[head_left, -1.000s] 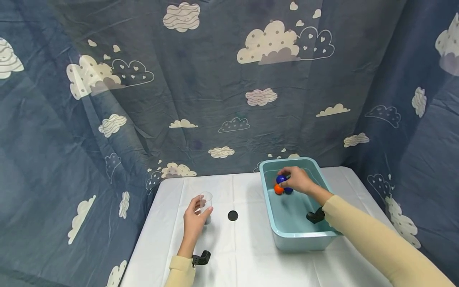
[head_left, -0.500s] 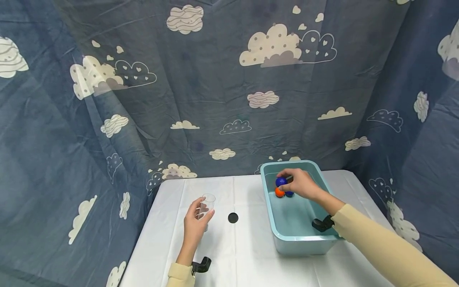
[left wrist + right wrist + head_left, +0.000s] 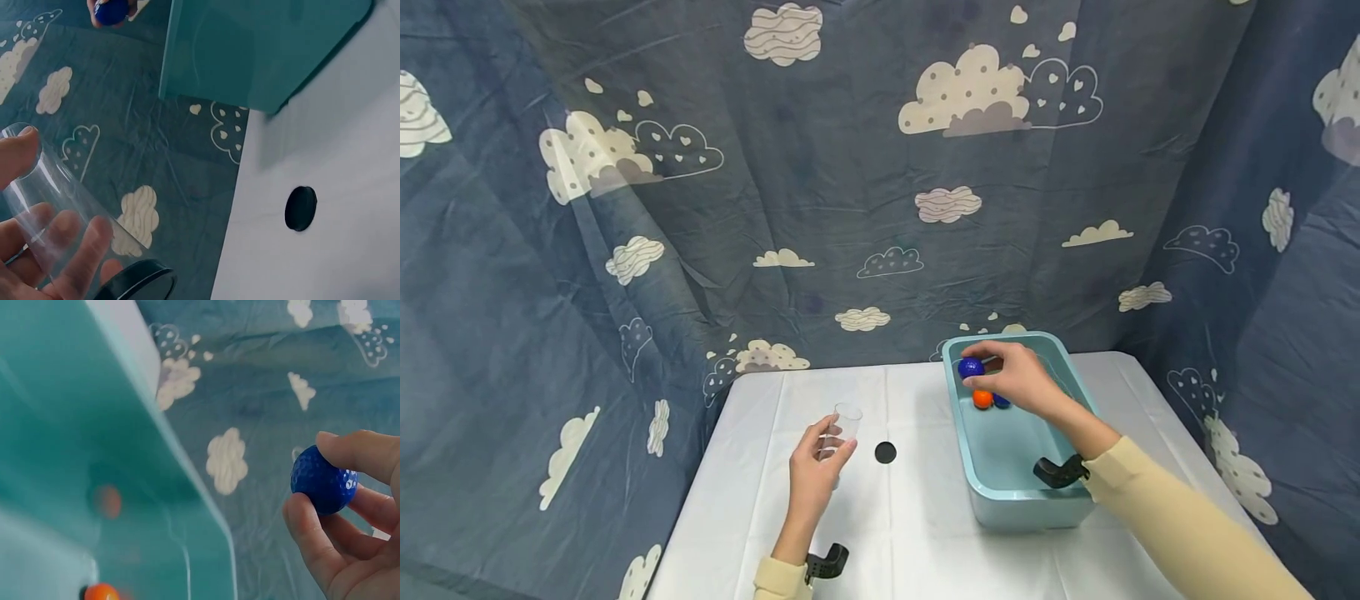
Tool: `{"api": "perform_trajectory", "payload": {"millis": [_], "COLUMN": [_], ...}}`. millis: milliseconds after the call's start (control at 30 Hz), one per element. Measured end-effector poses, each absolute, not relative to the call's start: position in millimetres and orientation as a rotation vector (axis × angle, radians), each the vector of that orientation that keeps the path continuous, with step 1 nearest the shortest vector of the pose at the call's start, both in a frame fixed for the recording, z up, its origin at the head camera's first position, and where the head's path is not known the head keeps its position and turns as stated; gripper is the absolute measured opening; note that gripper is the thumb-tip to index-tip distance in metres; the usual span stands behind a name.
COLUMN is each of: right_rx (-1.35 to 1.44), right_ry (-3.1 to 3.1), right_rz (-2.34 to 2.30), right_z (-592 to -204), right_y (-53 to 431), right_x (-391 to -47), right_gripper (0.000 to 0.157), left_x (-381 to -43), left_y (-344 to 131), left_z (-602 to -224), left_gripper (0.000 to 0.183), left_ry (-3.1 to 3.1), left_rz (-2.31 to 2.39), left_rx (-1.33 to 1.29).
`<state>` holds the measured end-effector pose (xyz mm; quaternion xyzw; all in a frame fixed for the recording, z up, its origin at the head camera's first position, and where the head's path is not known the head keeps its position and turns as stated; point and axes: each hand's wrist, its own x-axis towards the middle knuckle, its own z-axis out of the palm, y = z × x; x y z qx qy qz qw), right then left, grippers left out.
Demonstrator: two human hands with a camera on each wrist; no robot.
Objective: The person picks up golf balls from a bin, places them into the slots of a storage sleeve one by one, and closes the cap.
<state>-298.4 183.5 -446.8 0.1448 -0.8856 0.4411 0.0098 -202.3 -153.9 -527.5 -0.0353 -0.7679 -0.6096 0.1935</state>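
Observation:
My left hand (image 3: 811,479) grips a clear plastic tube (image 3: 847,423) above the left part of the table, its fingers and thumb wrapped around the wall. In the left wrist view the tube looks empty, with a black cap (image 3: 140,280) at its lower end. My right hand (image 3: 1021,382) pinches a dimpled blue golf ball (image 3: 322,480) between thumb and fingers, over the far left rim of the teal bin (image 3: 1026,510). Below that hand, an orange ball (image 3: 982,400) and a dark blue ball (image 3: 1002,402) lie side by side on the bin floor, the blue one partly hidden.
A round black lid (image 3: 885,452) lies on the white tablecloth (image 3: 917,550) between tube and bin. Dark curtains (image 3: 820,150) with cloud prints hang behind the table and along both sides.
My right hand has lifted the blue golf ball up and to the left, away from the other balls. The left hand has shifted slightly right with the tube, which tilts a little more.

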Motion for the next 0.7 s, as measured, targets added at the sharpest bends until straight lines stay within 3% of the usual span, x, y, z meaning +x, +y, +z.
{"api": "perform_trajectory", "payload": {"millis": [367,700], "right_rx": [0.566,0.739], "right_ry": [-2.676,-2.642], "right_rz": [1.593,1.659], "right_z": [-444,-437], "right_y": [142,107], "right_x": [-283,-266], "right_gripper": [0.044,0.043], "left_x": [-190,-203], "left_y": [-140,-140], "left_z": [-506,-537], "left_gripper": [0.044,0.042], "left_ry": [-2.182,-2.220], "left_rz": [-1.694,-1.742], "left_rx": [-0.207,-0.265]}}
